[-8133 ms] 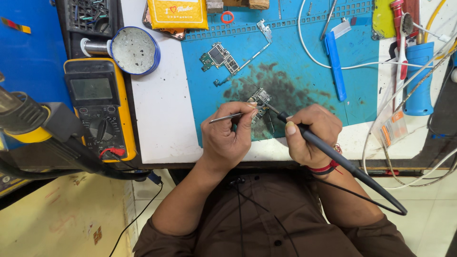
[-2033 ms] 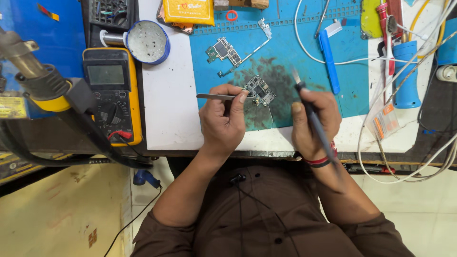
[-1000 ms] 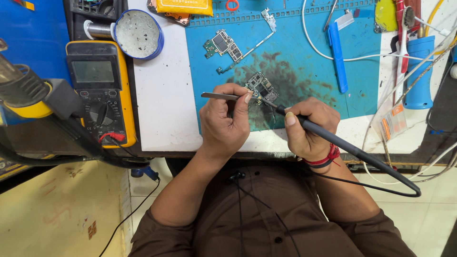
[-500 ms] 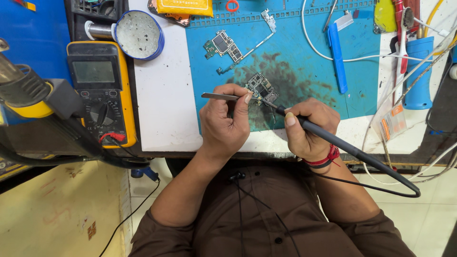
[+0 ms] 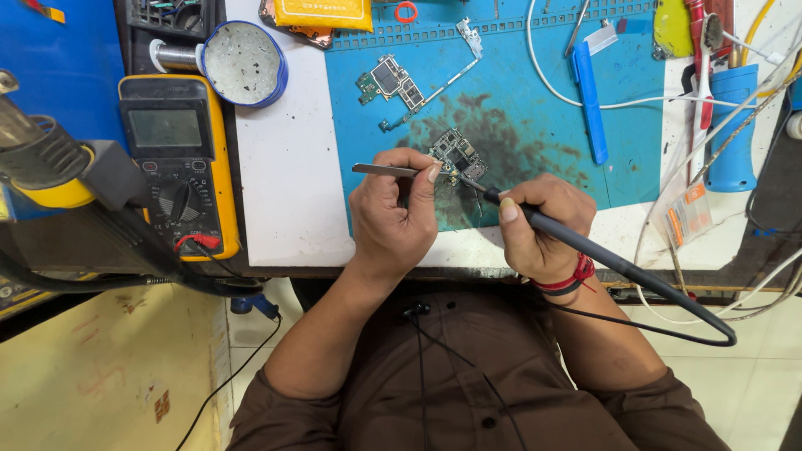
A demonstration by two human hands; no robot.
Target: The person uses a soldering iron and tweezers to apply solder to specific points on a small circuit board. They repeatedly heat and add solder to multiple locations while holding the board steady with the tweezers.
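My left hand [image 5: 393, 209] pinches metal tweezers [image 5: 380, 169], their tips reaching a small circuit board [image 5: 455, 153] on the blue work mat [image 5: 535, 134]. My right hand [image 5: 539, 221] grips a black soldering iron [image 5: 601, 259] like a pen, its tip touching the near edge of the same board. The iron's cable loops off to the right. A second circuit board [image 5: 388, 82] with a thin flex strip lies farther back on the mat.
A yellow multimeter [image 5: 175, 163] and a round blue tin [image 5: 242, 63] sit at the left. A blue plastic tool [image 5: 589, 104], white cables [image 5: 618, 104], a blue-handled tool [image 5: 731, 125] and a yellow pack [image 5: 322, 12] lie around the mat. A hot-air nozzle [image 5: 42, 159] juts in at the left.
Two seconds ago the iron was raised upright off the board; it then came down with its tip on the board. In the last second both hands have held still.
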